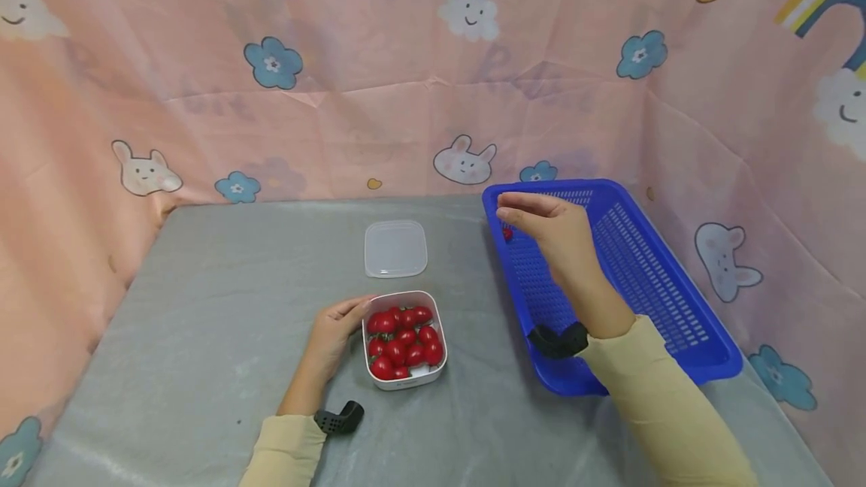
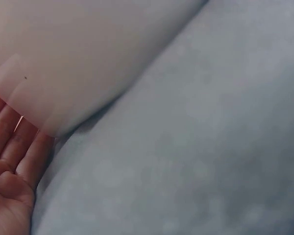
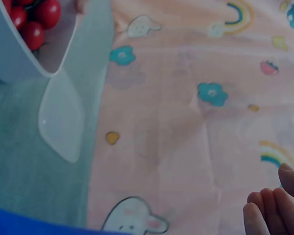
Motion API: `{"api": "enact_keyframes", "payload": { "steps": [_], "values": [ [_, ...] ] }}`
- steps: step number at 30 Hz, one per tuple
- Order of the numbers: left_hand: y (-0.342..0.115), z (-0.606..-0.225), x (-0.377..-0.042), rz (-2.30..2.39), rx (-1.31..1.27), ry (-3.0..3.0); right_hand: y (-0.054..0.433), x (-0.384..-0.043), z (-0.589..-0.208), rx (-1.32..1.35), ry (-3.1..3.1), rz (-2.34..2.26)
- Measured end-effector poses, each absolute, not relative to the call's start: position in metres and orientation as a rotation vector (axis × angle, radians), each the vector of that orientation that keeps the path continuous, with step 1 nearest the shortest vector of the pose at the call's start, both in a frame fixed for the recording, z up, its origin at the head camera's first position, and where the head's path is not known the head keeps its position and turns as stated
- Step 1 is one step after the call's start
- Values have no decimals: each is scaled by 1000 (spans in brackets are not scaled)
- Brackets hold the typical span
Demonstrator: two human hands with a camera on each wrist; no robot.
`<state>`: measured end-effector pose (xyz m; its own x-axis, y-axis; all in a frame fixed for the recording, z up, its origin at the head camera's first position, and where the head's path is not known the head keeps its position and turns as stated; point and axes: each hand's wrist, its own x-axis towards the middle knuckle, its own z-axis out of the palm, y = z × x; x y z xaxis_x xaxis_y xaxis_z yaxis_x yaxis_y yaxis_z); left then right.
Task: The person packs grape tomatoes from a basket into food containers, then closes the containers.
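Note:
A square white box (image 1: pixel 404 382) full of red cherry tomatoes (image 1: pixel 395 352) stands on the table. My left hand (image 1: pixel 335 331) rests against its left side near the back corner. In the left wrist view, that hand's fingers (image 2: pixel 35 152) lie fairly straight along the pale box wall; the thumb is out of sight there. My right hand (image 1: pixel 563 237) is raised over the left side of a blue plastic basket (image 1: pixel 612 209), thumb apart from the fingers, holding nothing visible. One small red cherry tomato (image 1: pixel 507 234) shows below that hand, by the basket's left wall.
Behind the box, a clear square lid (image 1: pixel 395 249) lies flat on the grey tablecloth (image 1: pixel 237 284). A pink printed curtain (image 1: pixel 379 111) hangs around the back and sides of the table. The basket's raised rim stands to the right of the box.

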<state>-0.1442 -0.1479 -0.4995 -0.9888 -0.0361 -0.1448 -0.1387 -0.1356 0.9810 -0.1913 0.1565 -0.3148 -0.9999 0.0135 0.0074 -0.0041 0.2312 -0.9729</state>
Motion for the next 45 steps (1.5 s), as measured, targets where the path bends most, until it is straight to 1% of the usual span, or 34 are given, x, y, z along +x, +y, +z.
{"api": "enact_keyframes", "payload": {
  "steps": [18, 30, 37, 45],
  "values": [
    [-148, -500, -142, 2266, -235, 2071, 195, -255, -372, -309, -2541, 1824],
    [-150, -500, -142, 2292, -217, 2039, 198, -280, -418, -219, -2676, 1701],
    [-149, -501, -143, 2287, -228, 2039, 200, -294, -433, -291, -2726, 1620],
    [-149, -499, -143, 2284, -212, 2053, 202, -299, -442, -312, -2787, 1563]
  ]
}}
